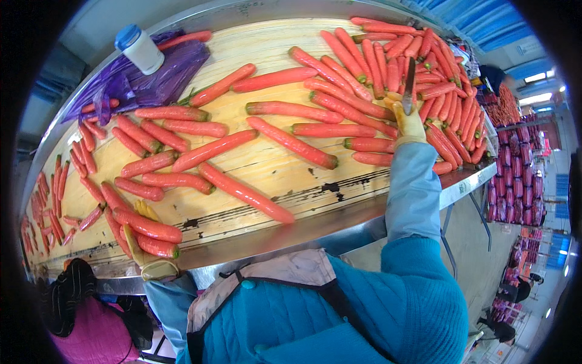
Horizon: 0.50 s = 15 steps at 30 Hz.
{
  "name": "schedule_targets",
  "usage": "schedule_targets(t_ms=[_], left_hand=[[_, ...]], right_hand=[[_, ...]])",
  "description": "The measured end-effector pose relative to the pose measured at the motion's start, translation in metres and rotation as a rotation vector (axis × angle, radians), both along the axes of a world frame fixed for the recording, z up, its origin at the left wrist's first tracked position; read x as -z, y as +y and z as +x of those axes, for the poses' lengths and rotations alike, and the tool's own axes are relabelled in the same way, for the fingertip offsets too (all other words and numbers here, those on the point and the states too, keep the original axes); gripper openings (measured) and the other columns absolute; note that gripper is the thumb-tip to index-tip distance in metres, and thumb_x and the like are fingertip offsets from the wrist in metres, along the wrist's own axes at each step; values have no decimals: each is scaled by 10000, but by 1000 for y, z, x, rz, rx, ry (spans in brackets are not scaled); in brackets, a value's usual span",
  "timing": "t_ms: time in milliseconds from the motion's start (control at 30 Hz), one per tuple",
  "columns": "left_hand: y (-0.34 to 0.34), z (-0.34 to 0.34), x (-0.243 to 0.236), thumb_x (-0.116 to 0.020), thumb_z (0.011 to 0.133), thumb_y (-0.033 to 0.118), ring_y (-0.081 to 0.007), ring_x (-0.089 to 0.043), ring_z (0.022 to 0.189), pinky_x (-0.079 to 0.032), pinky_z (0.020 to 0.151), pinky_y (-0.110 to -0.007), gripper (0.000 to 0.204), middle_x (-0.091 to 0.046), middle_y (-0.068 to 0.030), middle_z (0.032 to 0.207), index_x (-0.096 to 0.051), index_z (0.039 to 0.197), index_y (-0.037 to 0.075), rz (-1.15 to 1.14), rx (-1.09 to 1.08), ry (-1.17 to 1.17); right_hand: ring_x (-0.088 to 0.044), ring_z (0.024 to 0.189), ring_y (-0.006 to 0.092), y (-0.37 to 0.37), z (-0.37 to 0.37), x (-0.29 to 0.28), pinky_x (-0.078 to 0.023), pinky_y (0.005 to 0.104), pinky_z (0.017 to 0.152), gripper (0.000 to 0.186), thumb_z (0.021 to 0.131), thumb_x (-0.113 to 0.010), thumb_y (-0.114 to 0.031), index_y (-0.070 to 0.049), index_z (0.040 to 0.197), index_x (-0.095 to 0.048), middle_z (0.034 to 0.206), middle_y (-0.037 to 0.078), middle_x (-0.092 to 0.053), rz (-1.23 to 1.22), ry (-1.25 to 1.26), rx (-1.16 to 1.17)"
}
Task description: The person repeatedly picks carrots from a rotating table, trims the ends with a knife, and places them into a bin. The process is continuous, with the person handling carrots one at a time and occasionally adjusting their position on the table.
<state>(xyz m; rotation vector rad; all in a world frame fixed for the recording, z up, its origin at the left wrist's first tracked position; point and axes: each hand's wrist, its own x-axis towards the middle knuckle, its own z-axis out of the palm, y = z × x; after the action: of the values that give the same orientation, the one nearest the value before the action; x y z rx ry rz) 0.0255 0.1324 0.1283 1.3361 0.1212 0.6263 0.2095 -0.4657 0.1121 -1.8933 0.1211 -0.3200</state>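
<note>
My left hand (148, 259), in a pale yellow glove, is at the near left edge of the table, closed around two carrots (147, 225). Its fingertips show beyond them, and the carrots cover its palm. Further right, my gloved right hand (408, 124) grips a knife (410, 82), whose narrow blade points away from me over a dense heap of carrots (442, 103). Between my hands, loose carrots (245, 193) lie at various angles on the pale wooden tabletop (339, 203). Several have dark greenish ends.
A purple plastic bag (176, 67) lies at the far left, with a white bottle with a blue cap (140, 50) on it. A metal rim (230, 250) edges the table. Another person in a magenta garment (97, 333) is at the near left. Filled purple bags (517, 176) are stacked beyond the table's right.
</note>
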Motion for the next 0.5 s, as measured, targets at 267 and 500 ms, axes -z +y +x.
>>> schedule_targets(t_ms=[267,500], left_hand=[[45,-14,35,-379,1081,445,-108,-485,1286,-404,1029,-248,698,-361,-7,1606,-168,1633,74,-642,211,-51],[76,-16,44,-524,1052,203,5,-563,1073,-421,879,-137,501,-551,167,1387,-441,1546,196,-978,280,-51]], right_hand=[[-663,1158,217,19,-28,-31,-486,334,1011,377,1016,-595,-173,11,1345,-596,1178,136,-725,-118,47,-94],[-685,1071,354,52,-25,-6,-519,446,971,540,867,-694,-122,-69,1390,-569,1140,229,-706,-1256,288,-305]])
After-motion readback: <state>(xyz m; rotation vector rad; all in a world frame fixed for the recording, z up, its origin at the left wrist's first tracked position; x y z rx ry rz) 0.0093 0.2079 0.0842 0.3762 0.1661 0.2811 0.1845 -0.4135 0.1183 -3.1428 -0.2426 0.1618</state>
